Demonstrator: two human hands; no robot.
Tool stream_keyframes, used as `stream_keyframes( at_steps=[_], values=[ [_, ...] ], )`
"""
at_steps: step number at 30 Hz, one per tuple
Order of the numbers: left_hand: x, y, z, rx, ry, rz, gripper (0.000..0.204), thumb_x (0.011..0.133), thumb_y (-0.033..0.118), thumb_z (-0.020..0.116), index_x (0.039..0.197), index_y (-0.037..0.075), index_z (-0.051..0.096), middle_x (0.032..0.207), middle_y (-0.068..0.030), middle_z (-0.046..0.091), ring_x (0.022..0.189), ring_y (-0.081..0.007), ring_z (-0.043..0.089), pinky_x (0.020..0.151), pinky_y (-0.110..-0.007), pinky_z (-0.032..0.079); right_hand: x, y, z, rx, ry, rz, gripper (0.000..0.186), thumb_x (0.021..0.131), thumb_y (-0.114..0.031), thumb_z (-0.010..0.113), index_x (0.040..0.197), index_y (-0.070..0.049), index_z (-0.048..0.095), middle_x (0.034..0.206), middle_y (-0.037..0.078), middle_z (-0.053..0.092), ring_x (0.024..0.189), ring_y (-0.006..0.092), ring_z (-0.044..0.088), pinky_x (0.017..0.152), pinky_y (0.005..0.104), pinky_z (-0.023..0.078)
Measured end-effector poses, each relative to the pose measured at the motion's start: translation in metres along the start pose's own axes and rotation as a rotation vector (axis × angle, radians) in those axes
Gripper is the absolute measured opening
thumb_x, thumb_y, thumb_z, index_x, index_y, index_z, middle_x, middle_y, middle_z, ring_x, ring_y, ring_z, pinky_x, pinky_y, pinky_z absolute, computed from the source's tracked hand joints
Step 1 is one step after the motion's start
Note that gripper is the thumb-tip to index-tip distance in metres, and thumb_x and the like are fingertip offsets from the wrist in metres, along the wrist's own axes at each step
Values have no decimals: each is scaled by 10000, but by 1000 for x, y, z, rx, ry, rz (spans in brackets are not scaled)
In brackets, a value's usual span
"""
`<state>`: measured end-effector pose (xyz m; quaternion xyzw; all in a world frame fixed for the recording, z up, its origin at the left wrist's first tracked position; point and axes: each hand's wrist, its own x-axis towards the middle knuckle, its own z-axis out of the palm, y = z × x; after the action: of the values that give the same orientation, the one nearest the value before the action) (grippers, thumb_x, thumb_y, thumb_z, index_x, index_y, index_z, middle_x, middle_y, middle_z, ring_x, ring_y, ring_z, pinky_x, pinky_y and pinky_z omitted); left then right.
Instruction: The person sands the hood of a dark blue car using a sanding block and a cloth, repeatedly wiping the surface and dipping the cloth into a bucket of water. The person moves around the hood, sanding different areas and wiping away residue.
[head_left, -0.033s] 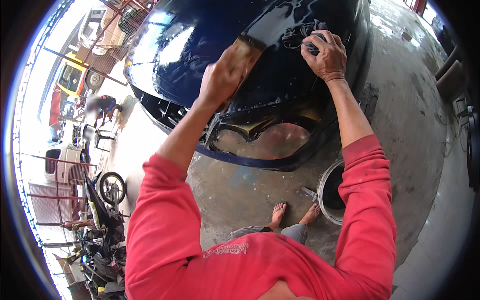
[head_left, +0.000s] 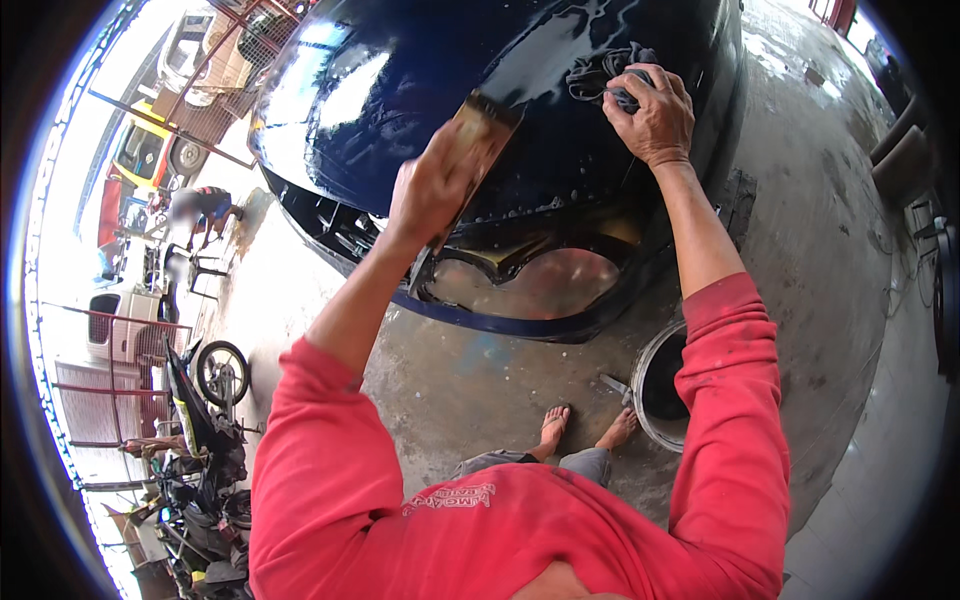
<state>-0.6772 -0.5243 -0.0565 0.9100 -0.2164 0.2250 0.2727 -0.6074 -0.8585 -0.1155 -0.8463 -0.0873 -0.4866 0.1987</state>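
A dark blue car panel, wet and shiny (head_left: 560, 150), curves away in front of me, with a headlight opening (head_left: 530, 285) at its near end. My left hand (head_left: 435, 190) is closed around a long brownish sanding block (head_left: 487, 128) that lies against the panel; the hand is slightly blurred. Whitish wet streaks run over the surface beyond the block. Over on the right, my right hand (head_left: 658, 118) grips a bunched dark cloth (head_left: 612, 75) on the panel, its loose folds spreading out to the left of my fingers.
A bucket (head_left: 648, 400) stands on the concrete floor by my right foot, with a scraper-like tool (head_left: 615, 384) beside it. Leftward are a motorcycle (head_left: 215, 390), a bent-over person (head_left: 210, 210) and parked vehicles (head_left: 140, 155).
My left hand and the sanding block have slid slightly back toward me and to the left across the panel. The right hand with the cloth stays in place.
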Motion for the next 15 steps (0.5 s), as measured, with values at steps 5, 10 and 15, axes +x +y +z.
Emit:
stream_keyframes(
  at_steps=[5, 10, 15],
  values=[
    [18, -34, -2, 35, 53, 63, 503, 1034, 389, 702, 1479, 166, 631, 972, -244, 791, 955, -486, 762, 849, -552, 621, 11, 4, 3, -48, -12, -20, 119, 847, -361, 849, 941, -294, 821, 1171, -80, 704, 1165, 234, 667, 1027, 463, 551],
    [78, -20, 19, 79, -16, -63, 524, 1043, 451, 668, 1480, 163, 632, 1049, -284, 770, 1010, -493, 749, 863, -546, 617, 14, 4, 0, -43, -18, -21, 126, 858, -367, 834, 949, -280, 824, 1162, -78, 709, 1155, 250, 666, 1005, 471, 557],
    [-69, -13, -29, -53, -85, -105, 565, 1040, 265, 716, 1554, 93, 558, 1204, -277, 771, 1054, -470, 770, 900, -501, 646, 11, 0, 1, -68, -8, 4, 132, 837, -352, 858, 942, -279, 823, 1161, -77, 703, 1158, 250, 663, 986, 463, 567]
  ],
)
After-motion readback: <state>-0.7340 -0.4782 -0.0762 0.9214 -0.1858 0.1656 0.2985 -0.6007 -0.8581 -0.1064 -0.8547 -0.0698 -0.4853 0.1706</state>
